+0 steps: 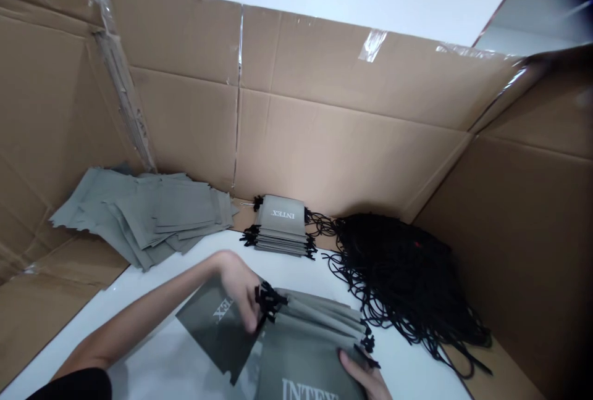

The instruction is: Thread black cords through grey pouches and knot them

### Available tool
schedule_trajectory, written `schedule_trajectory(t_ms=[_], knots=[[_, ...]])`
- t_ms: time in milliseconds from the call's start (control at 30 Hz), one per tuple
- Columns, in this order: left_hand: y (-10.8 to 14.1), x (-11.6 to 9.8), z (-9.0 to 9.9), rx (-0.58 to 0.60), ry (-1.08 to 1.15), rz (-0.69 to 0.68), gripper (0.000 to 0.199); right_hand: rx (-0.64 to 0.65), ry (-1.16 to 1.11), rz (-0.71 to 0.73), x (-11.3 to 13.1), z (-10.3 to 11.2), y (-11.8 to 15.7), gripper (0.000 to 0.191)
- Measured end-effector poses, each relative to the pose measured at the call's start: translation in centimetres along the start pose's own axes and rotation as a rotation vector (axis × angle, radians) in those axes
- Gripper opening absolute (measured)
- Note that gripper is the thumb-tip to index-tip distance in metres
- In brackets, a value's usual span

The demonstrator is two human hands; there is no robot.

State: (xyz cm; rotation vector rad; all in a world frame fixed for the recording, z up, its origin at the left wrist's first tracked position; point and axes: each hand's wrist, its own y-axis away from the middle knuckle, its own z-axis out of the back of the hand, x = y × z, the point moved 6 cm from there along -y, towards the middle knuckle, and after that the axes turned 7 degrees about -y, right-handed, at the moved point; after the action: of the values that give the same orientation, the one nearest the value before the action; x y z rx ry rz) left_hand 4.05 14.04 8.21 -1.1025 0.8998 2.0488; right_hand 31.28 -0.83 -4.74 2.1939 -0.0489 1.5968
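A thick stack of grey INTEX drawstring pouches [310, 350] with black knotted cord ends is tilted at the bottom middle. My right hand [364, 375] grips its lower right edge, the thumb lying on the top pouch. At the stack's upper left corner my left hand [238, 292] is bent downward, its fingers closed around the black cord ends [271, 301]; motion blurs them slightly. Under that hand a single grey INTEX piece [217, 326] lies slanted on the white table [162, 363]. No cord shows on its visible edges.
Loose grey fabric pieces [152, 208] are heaped at the back left. A neat stack of corded INTEX pouches [282, 221] stands at the back middle. A large pile of black cords [398, 270] spreads at the right. Cardboard walls [333, 116] enclose the back and sides.
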Motion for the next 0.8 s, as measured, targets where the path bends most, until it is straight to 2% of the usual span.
schedule_trajectory(t_ms=[67,100,167,200,267,367,467,567,800], knots=[[-1.7,0.8,3.4,0.005,-0.14,-0.018,0.034,0.003,0.038,-0.008,-0.2,0.2,-0.1,0.063],[-2.7,1.3,5.2,-0.042,-0.201,-0.028,0.036,0.009,0.059,-0.01,-0.2,0.2,0.0,0.063],[-4.7,2.4,8.6,-0.221,-0.328,-0.05,0.038,0.023,0.105,-0.006,0.0,0.0,0.1,0.063],[-5.7,3.0,9.6,-0.302,-0.396,-0.058,0.038,0.03,0.125,-0.008,0.1,-0.2,0.2,0.063],[-7.4,4.3,10.4,-0.389,-0.532,-0.061,0.039,0.044,0.142,-0.024,0.3,-0.6,0.4,0.063],[-9.2,5.8,9.9,-0.445,-0.697,-0.065,0.036,0.063,0.134,-0.052,0.5,-1.1,0.6,0.061],[-10.1,6.2,9.6,-0.5,-0.824,-0.048,0.032,0.052,0.145,-0.02,0.9,-1.3,0.7,0.062],[-10.2,5.5,10.6,-0.598,-0.919,-0.008,0.032,0.043,0.156,0.01,1.1,-1.2,0.7,0.062],[-6.8,1.3,16.2,-0.952,-1.043,0.081,0.034,0.055,0.155,-0.001,0.4,-1.0,0.4,0.056]])
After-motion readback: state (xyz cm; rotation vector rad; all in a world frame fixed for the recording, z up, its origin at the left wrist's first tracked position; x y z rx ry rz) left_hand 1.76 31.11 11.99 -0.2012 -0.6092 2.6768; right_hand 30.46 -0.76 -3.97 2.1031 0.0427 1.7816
